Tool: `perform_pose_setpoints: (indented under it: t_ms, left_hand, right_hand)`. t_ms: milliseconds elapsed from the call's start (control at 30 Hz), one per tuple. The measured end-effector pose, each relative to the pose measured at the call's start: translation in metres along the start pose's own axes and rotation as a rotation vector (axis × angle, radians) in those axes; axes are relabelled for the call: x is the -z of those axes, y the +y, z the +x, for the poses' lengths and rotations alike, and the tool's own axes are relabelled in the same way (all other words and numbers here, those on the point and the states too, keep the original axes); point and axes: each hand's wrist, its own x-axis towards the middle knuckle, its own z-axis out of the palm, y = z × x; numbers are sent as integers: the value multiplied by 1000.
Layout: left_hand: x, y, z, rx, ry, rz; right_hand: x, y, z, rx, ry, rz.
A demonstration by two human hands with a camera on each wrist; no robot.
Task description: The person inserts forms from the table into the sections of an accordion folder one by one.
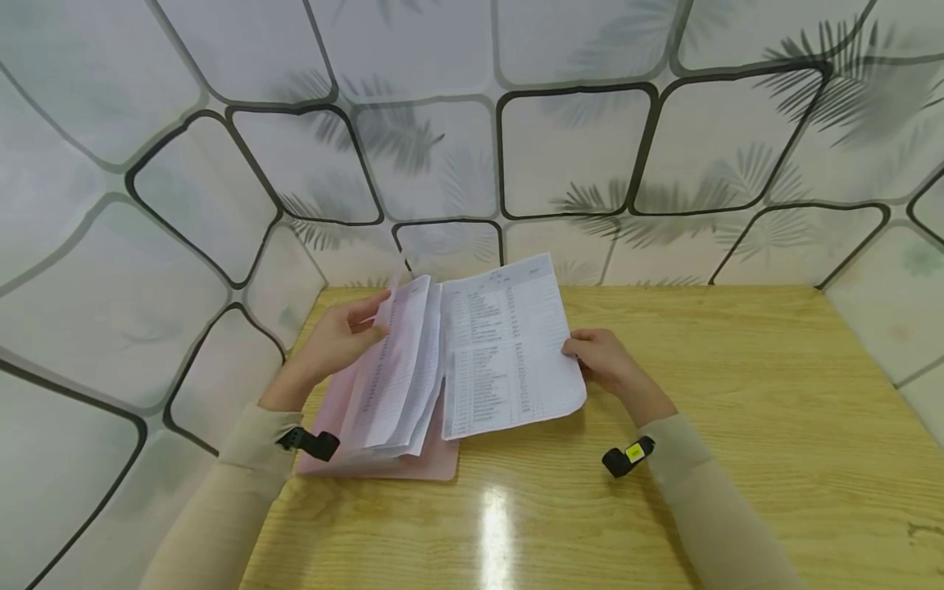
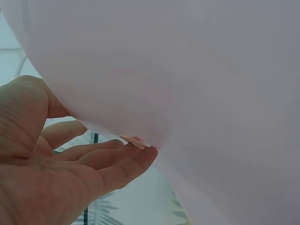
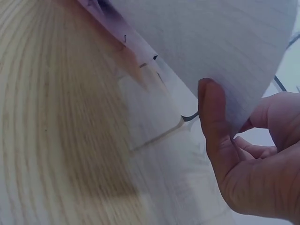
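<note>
A pink folder (image 1: 413, 467) lies on the wooden table (image 1: 737, 393) with printed sheets on it. My left hand (image 1: 369, 321) holds a lifted bundle of pages (image 1: 394, 369) at its upper left edge, thumb in front and fingers behind. In the left wrist view its fingertips (image 2: 140, 149) touch the back of a pale page (image 2: 197, 84). My right hand (image 1: 583, 348) pinches the right edge of a single printed sheet (image 1: 509, 344) that lies spread to the right. The right wrist view shows its thumb (image 3: 211, 117) on that sheet (image 3: 211, 42), with the other fingers behind it.
Patterned panels with leaf prints and dark outlines (image 1: 575, 156) wall in the table at the back and on both sides. Bare wood (image 1: 774, 459) stretches to the right of the papers and along the front. A black band (image 1: 627, 456) sits on each wrist.
</note>
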Motion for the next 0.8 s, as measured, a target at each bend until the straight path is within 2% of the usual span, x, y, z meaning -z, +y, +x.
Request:
perform_pose_setpoints:
  t_ms: [267, 467, 800]
  left_hand:
    - [1, -1, 1, 1, -4, 2]
    - [1, 0, 1, -3, 3, 3]
    - [-1, 3, -1, -15, 16, -1]
  right_hand:
    - [7, -3, 2, -8, 21, 64]
    - [2, -3, 0, -9, 18, 67]
    - [-5, -5, -8, -61, 7, 115]
